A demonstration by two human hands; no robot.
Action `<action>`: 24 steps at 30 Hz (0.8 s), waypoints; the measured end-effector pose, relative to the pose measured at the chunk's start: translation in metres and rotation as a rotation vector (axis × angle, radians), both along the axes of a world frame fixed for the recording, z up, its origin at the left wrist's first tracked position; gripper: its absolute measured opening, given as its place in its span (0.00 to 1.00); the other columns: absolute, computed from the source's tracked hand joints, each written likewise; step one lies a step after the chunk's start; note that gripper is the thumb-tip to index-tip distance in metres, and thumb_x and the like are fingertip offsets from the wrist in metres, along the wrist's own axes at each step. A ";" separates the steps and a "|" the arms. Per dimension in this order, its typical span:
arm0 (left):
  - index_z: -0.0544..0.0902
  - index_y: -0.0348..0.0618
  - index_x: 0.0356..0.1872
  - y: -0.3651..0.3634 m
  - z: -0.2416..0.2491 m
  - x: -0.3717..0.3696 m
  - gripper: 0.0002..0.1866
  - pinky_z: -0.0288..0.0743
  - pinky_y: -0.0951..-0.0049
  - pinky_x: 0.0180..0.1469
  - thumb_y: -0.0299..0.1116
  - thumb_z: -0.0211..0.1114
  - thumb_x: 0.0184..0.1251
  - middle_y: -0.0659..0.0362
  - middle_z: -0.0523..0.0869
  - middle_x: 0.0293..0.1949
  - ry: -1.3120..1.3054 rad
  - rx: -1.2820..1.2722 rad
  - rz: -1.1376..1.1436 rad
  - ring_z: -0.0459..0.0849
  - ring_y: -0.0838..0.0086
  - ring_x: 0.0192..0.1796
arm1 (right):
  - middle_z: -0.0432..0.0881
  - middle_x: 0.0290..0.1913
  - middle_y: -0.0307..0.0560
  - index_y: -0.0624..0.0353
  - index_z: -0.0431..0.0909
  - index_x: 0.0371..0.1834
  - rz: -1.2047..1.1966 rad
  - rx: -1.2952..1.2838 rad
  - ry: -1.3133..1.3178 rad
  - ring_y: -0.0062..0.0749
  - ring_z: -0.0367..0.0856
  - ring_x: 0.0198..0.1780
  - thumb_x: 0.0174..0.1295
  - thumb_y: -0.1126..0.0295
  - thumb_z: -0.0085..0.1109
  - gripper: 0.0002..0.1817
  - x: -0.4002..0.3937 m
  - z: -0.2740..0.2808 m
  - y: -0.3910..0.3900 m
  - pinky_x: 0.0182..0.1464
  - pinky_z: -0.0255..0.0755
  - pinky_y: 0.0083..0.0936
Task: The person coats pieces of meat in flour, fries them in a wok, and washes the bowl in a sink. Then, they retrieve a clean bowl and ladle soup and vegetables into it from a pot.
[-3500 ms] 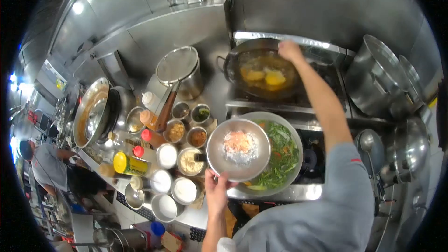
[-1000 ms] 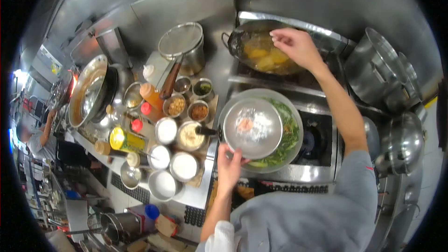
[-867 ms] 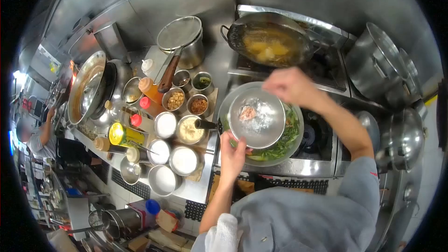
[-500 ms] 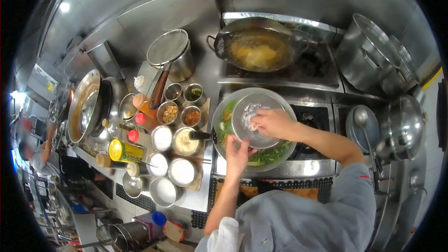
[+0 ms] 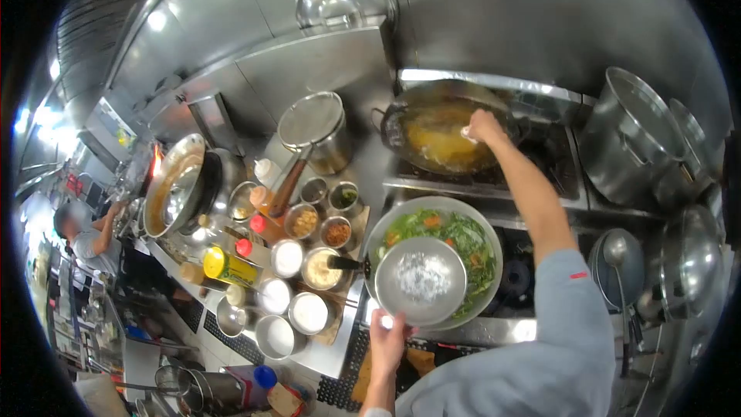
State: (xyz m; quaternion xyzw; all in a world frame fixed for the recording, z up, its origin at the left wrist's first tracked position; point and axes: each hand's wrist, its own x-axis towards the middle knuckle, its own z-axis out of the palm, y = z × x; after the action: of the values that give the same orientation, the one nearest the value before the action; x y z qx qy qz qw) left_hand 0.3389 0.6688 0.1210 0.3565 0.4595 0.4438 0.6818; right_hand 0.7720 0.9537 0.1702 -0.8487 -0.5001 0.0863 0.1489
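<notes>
My left hand (image 5: 388, 335) grips the near rim of a small metal bowl (image 5: 421, 282), which has white powdery residue inside. That bowl is over the near-left part of a larger bowl of green leaves with orange pieces (image 5: 471, 243). Out over the right side of a wok of bubbling yellow oil (image 5: 444, 135), my right hand (image 5: 485, 127) is closed around a small whitish piece.
Small metal cups of seasonings (image 5: 302, 222), bottles (image 5: 266, 201) and a yellow can (image 5: 224, 265) stand on the left counter. Behind them is a pot with a strainer (image 5: 312, 127). A tall pot (image 5: 629, 131) and a ladle (image 5: 617, 262) are at right. Another person (image 5: 96, 235) works far left.
My right hand has moved from inside the small bowl forward to over the wok. The small bowl, in my left hand, has shifted toward me, uncovering more greens. The view has tilted up.
</notes>
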 end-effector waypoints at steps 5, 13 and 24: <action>0.66 0.41 0.38 -0.031 0.012 -0.006 0.07 0.85 0.72 0.37 0.25 0.57 0.71 0.52 0.81 0.38 0.084 -0.032 0.051 0.85 0.70 0.34 | 0.83 0.48 0.62 0.67 0.81 0.45 -0.089 0.331 0.289 0.53 0.81 0.54 0.54 0.61 0.69 0.21 -0.013 0.018 0.010 0.55 0.76 0.41; 0.67 0.45 0.37 -0.107 0.031 -0.015 0.07 0.83 0.73 0.37 0.27 0.57 0.71 0.65 0.73 0.27 0.059 0.028 0.060 0.75 0.81 0.28 | 0.85 0.34 0.43 0.63 0.80 0.52 0.284 0.974 0.486 0.19 0.79 0.29 0.62 0.65 0.64 0.18 -0.079 0.140 -0.223 0.32 0.74 0.19; 0.67 0.44 0.39 -0.285 0.024 0.030 0.06 0.82 0.75 0.37 0.28 0.57 0.73 0.60 0.79 0.38 0.004 0.071 -0.341 0.81 0.79 0.34 | 0.86 0.30 0.48 0.62 0.82 0.46 -0.003 0.259 0.671 0.21 0.83 0.30 0.61 0.62 0.66 0.17 -0.160 0.025 -0.654 0.33 0.75 0.21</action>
State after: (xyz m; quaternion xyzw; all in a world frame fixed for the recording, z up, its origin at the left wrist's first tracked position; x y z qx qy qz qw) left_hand 0.3687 0.3837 0.1455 0.4541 0.3774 0.3370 0.7333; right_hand 0.6118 0.2993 0.1950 -0.7479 -0.4287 0.2960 0.4113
